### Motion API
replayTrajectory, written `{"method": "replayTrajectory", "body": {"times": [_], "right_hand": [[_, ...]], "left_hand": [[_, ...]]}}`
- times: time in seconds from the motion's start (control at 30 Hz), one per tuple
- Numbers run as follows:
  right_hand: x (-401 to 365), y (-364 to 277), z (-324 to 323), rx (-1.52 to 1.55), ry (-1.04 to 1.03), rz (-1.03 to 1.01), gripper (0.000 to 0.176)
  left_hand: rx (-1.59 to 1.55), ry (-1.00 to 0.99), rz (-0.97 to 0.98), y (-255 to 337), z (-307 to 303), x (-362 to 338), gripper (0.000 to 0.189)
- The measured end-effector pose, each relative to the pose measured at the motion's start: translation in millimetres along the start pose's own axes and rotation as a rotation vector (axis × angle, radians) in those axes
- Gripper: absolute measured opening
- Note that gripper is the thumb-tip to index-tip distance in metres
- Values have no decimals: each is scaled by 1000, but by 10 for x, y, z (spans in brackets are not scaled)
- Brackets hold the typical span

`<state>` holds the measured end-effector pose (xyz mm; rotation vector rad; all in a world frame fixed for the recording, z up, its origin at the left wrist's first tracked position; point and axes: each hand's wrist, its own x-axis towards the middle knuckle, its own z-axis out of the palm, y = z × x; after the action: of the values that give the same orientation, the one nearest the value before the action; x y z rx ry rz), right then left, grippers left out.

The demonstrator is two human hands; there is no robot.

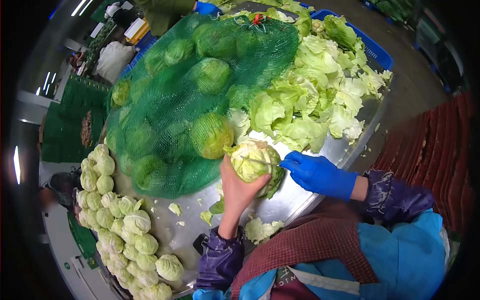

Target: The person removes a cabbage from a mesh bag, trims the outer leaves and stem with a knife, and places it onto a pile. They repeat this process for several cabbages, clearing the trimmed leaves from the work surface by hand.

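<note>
My bare left hand (pixel 240 182) is closed around the near left side of a cabbage (pixel 254 157) above the metal table. In my right hand (pixel 315 175), gloved in blue, is a knife (pixel 260 161) whose thin blade lies across the cabbage's upper face. The right fingers wrap the handle and hide most of it. Just beyond the cabbage lies a green mesh sack (pixel 165 130) with several whole cabbages inside. Loose outer leaves (pixel 310 100) are heaped to the right of the sack. Small leaf scraps (pixel 260 230) lie near my forearms.
A pile of trimmed cabbages (pixel 125 235) covers the table's left side. A blue crate (pixel 375 50) with leaves stands at the far right. Another person's blue-gloved hand (pixel 207 9) shows at the top. Red stacked material (pixel 430 145) is at the right, green crates (pixel 75 105) at the left.
</note>
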<state>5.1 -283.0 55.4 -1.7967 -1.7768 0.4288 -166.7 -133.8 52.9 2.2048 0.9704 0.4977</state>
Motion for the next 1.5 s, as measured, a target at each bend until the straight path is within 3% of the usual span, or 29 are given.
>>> {"method": "replayTrajectory", "body": {"times": [0.07,0.17,0.4,0.53,0.6,0.73,0.8,0.87,0.93,1.07,1.13,1.17,1.2,1.23,1.27,1.37,1.47,1.5], "right_hand": [[-9,93,93,-79,47,-25,32],[52,235,187,-206,-47,13,36],[350,445,409,-364,10,86,24],[416,475,360,-302,-38,165,28],[493,379,286,-256,-184,332,24],[444,409,284,-285,-230,340,23],[379,448,319,-275,-215,320,22],[306,559,410,-75,-190,518,26],[179,522,347,-113,-305,491,30],[51,516,248,174,-473,421,38],[-69,296,248,421,-347,353,45],[-60,146,183,473,-392,417,46],[-28,-33,114,526,-437,484,48],[-44,13,276,438,-307,383,41],[-8,78,374,434,-305,379,41],[78,439,480,-25,-259,339,31],[116,751,251,-206,-203,394,31],[67,909,247,-238,-93,386,32]], "left_hand": [[-23,-54,-15,30,-12,94,102],[-1,-74,-11,51,-16,183,94],[47,-48,-55,139,35,290,80],[134,17,-61,173,192,326,91],[210,30,-21,174,220,320,94],[318,149,74,243,315,191,97],[283,131,26,316,339,78,98],[422,197,208,458,393,-155,100],[387,164,202,346,386,-305,103],[90,69,242,-70,127,-565,109],[-243,122,-2,-254,108,-757,102],[-242,133,-11,-249,100,-763,102],[-480,157,-219,-132,40,-745,98],[-718,179,-425,-74,1,-732,93],[-720,183,-422,-91,-19,-723,93],[-894,137,-486,-158,-102,-686,85],[-1043,132,-528,-283,-151,-707,78],[-1074,140,-556,-340,-161,-731,78]]}}
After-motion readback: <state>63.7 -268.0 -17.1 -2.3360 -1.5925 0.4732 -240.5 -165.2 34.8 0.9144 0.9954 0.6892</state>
